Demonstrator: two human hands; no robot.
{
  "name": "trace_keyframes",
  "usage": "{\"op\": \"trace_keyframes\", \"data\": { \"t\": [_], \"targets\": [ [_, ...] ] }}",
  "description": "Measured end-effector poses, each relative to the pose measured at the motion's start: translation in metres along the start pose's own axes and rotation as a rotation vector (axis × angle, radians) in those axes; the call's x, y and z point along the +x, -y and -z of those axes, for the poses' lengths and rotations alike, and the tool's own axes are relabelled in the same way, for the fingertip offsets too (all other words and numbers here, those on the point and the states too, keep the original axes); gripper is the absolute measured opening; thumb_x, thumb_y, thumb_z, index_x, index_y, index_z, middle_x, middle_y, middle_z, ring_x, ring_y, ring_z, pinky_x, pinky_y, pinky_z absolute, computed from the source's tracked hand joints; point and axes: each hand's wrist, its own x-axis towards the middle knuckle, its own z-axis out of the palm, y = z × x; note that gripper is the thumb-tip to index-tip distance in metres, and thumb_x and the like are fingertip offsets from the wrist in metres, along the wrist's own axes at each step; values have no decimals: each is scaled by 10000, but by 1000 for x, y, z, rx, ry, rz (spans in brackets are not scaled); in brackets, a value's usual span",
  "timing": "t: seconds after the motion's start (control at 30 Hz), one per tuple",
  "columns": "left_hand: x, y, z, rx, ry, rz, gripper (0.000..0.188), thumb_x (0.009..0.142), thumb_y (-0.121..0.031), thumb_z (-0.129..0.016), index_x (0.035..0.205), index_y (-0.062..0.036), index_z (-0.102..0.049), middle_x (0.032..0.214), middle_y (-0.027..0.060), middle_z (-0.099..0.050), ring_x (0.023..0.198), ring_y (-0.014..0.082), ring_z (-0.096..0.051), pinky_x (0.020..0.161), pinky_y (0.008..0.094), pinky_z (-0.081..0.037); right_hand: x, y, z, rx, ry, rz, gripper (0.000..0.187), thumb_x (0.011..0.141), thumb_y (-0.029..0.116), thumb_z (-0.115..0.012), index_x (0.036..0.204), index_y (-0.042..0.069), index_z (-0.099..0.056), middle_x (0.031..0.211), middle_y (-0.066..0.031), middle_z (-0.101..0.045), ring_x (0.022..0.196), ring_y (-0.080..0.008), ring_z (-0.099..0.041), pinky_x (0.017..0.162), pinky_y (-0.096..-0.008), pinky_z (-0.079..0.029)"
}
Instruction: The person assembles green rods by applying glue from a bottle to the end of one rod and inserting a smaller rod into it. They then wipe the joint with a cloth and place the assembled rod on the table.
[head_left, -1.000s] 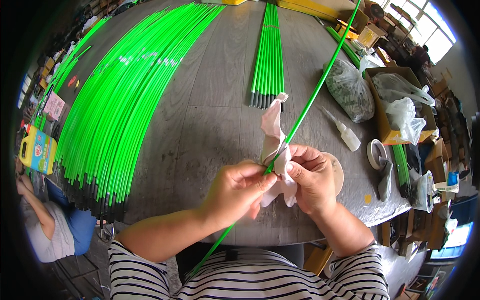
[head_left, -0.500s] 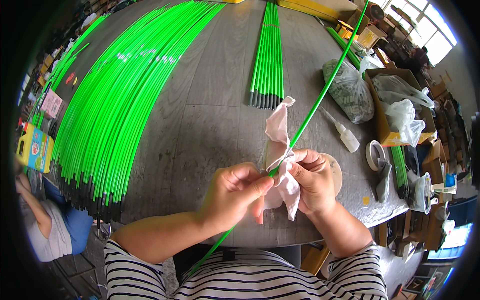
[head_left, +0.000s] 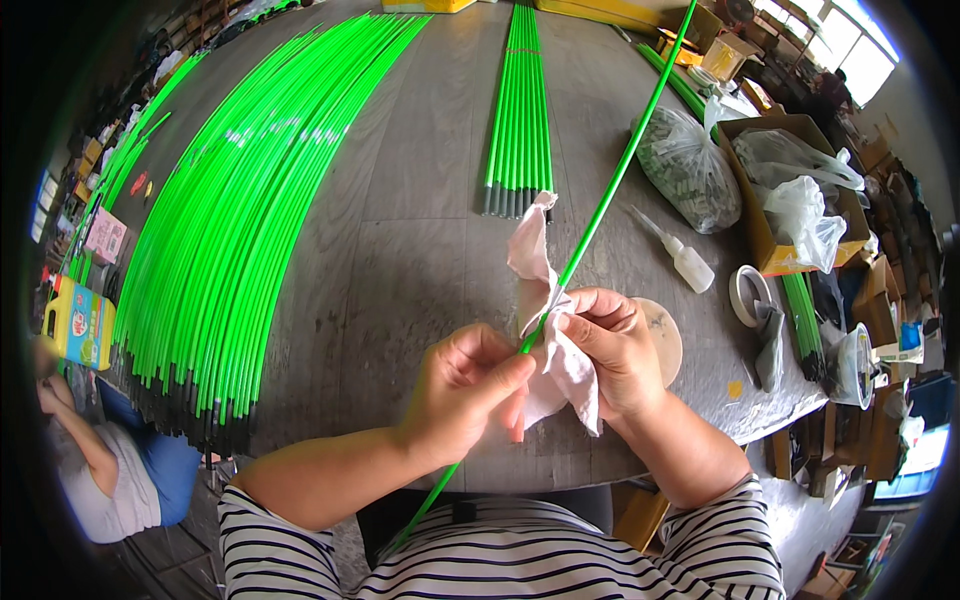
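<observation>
The left hand point(head_left: 470, 385) pinches a long bright green rod point(head_left: 600, 215) between thumb and fingers, and the rod runs from under the striped shirt up across the grey table point(head_left: 400, 200) toward the far right. The right hand point(head_left: 610, 350) is closed around a pale pink cloth point(head_left: 545, 300) wrapped about the same rod, one corner standing up, another hanging below the palm. A wide fan of green rods point(head_left: 240, 230) lies at left, a small bundle of rods point(head_left: 517, 110) at centre. Right of the hands: a small white squeeze bottle point(head_left: 685, 260), a clear bag of small parts point(head_left: 685, 170), perhaps ferrules, a brown cardboard box point(head_left: 760, 215) holding plastic bags, and a tape roll point(head_left: 745, 295). A yellow carton with a blue label point(head_left: 75, 320) sits at the far left edge.
</observation>
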Motion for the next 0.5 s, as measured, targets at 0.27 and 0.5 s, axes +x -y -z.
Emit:
{"op": "trace_keyframes", "data": {
  "t": [0.27, 0.5],
  "targets": [
    [3, -4, 2, -90, 76, 103, 182, 880, -153, -485, 773, -5, -488, 659, 64, -536, 482, 111, -500, 454, 274, -458, -1, 4, 1, 39, 11, -50, 65, 795, 23, -576, 839, -21, -596, 762, -94, -624, 666, -133, -586, 618, -251, -470],
    [1, 6, 2, 99, 68, -79, 154, 883, -150, -475, 818, -17, -432, 647, 76, -521, 492, 134, -503, 442, 278, -461, -2, 5, -2, -27, -72, -1, 54, 787, 19, -579, 826, -17, -592, 749, -77, -618, 652, -115, -575, 611, -243, -465]
  ]
}}
